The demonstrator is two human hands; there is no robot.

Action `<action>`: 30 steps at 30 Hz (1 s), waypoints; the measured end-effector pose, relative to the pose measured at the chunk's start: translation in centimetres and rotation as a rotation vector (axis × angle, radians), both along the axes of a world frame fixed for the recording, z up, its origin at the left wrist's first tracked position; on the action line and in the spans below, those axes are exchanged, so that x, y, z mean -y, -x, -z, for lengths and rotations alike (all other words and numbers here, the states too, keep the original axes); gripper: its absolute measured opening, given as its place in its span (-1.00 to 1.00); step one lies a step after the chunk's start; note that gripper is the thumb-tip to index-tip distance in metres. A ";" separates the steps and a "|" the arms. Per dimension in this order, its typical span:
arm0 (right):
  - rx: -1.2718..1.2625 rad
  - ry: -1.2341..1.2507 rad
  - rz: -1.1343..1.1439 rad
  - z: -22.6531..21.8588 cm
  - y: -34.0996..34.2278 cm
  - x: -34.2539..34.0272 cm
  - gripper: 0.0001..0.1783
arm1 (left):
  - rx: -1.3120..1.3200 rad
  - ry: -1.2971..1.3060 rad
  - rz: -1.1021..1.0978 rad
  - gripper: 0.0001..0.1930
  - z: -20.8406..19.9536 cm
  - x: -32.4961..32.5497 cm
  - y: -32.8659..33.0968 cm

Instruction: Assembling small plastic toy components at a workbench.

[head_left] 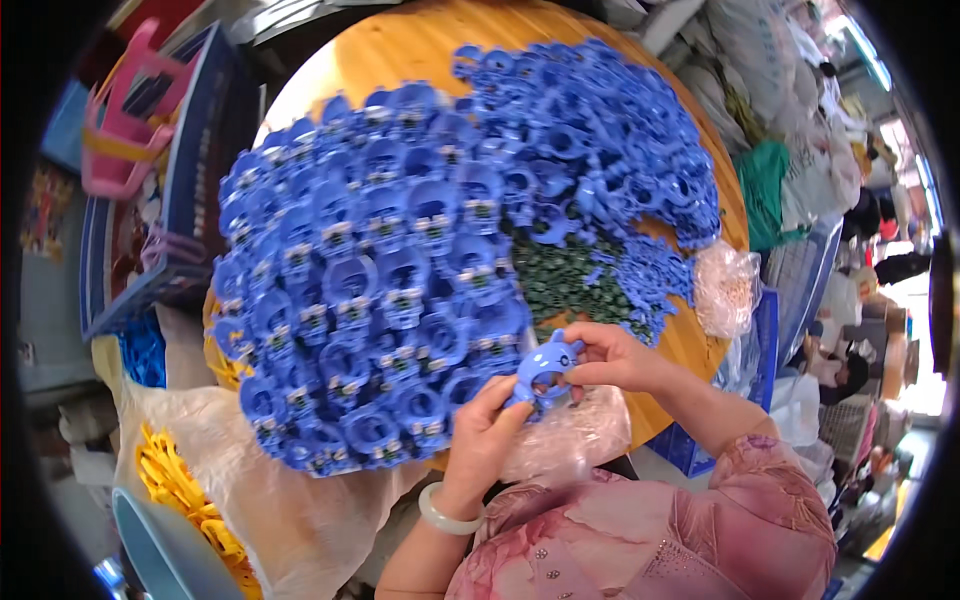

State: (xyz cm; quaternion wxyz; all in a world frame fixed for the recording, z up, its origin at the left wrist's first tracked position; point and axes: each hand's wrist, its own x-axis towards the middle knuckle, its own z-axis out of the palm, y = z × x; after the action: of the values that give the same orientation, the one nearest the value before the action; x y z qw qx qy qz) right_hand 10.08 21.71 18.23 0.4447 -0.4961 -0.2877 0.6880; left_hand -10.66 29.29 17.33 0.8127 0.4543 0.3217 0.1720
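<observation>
Between my two hands is a small blue plastic animal-shaped piece (pixel 546 362) with rounded ears and a ring-like opening. My left hand (pixel 485 425) pinches its lower left side, thumb and fingers closed. My right hand (pixel 622 358) grips its upper right side near an ear; its fingertips partly cover the piece. Left of my hands, rows of similar blue ring-shaped pieces (pixel 350 280) with dark and white parts are packed together. Beyond them lies a heap of loose blue pieces (pixel 590 130). Small dark green parts (pixel 565 280) and smaller blue parts (pixel 655 285) are piled just past my hands.
Everything lies on a round wooden table (pixel 345 50). Clear plastic bags (pixel 727 288) sit at its right edge and below my hands. A blue crate (pixel 150 240) with a pink plastic frame (pixel 120 150) stands left. Yellow strips (pixel 185 490) and a light-blue tub (pixel 165 550) are lower left.
</observation>
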 end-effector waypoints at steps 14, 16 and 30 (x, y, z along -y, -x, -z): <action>0.759 -0.167 0.222 8.9 -18.5 12.9 -0.79 | -0.136 -0.091 -0.137 -0.68 1.2 6.1 -13.5; 0.960 -0.265 0.141 9.6 -17.3 12.4 -0.72 | -0.124 -0.111 -0.122 -0.69 2.6 5.9 -13.9; 0.768 -0.564 0.434 14.8 -14.9 14.0 -0.71 | 0.127 0.151 0.021 -0.70 6.0 9.0 -12.8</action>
State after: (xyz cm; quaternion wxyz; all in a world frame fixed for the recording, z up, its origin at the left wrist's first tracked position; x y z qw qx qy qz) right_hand 25.02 7.71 3.39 0.5558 -0.6217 -0.4949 0.2443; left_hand 2.12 20.32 11.36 0.8651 0.3835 0.2769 0.1672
